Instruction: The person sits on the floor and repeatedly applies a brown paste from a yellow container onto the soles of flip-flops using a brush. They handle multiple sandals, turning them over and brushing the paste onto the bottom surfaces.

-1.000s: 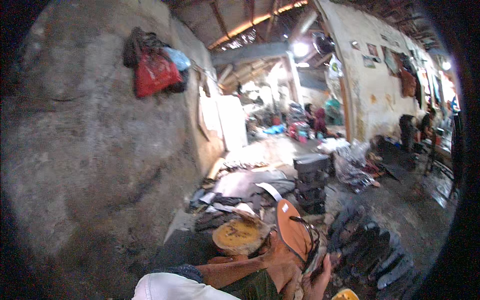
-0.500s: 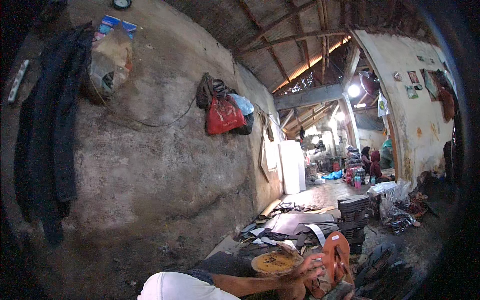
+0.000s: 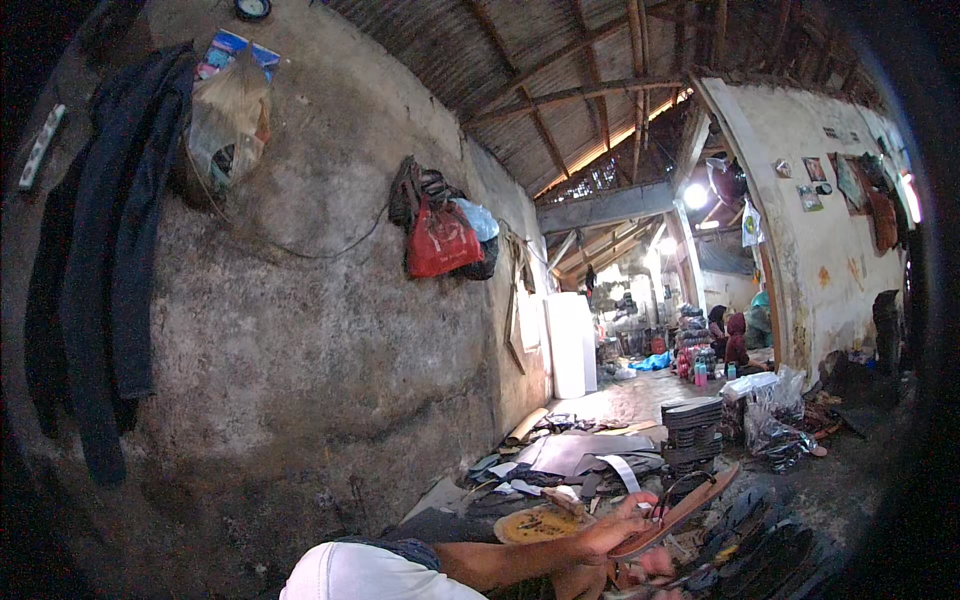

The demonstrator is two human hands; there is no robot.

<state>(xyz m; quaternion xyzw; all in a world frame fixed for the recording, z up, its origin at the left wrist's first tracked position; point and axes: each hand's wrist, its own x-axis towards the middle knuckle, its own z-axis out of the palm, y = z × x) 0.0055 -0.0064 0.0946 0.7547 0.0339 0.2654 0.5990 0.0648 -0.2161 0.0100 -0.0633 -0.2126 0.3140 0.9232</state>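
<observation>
A brown flip-flop point(image 3: 697, 505) with a dark strap is tilted up to the right, seen nearly side on. My left hand point(image 3: 612, 532) grips it near its lower end, the forearm reaching in from the left. Just below the flip-flop is my right hand point(image 3: 655, 564), blurred and mostly hidden, so its hold cannot be made out. Beside my left forearm lies a round, yellow-topped block or tub point(image 3: 535, 526) with dark specks. A short piece of wood point(image 3: 565, 500) rests on it.
Beyond my hands, sheet scraps point(image 3: 565, 452) cover the floor. A stack of dark soles point(image 3: 690, 432) stands near clear plastic bags point(image 3: 772, 410). Dark flat pieces point(image 3: 770, 555) lie at the lower right. Two people point(image 3: 735, 340) sit farther back. Bags point(image 3: 445, 235) hang on the left wall.
The flip-flop has turned from upright with its top facing me to a slanted, side-on position. My left hand has moved slightly higher with it. The view has shifted a little.
</observation>
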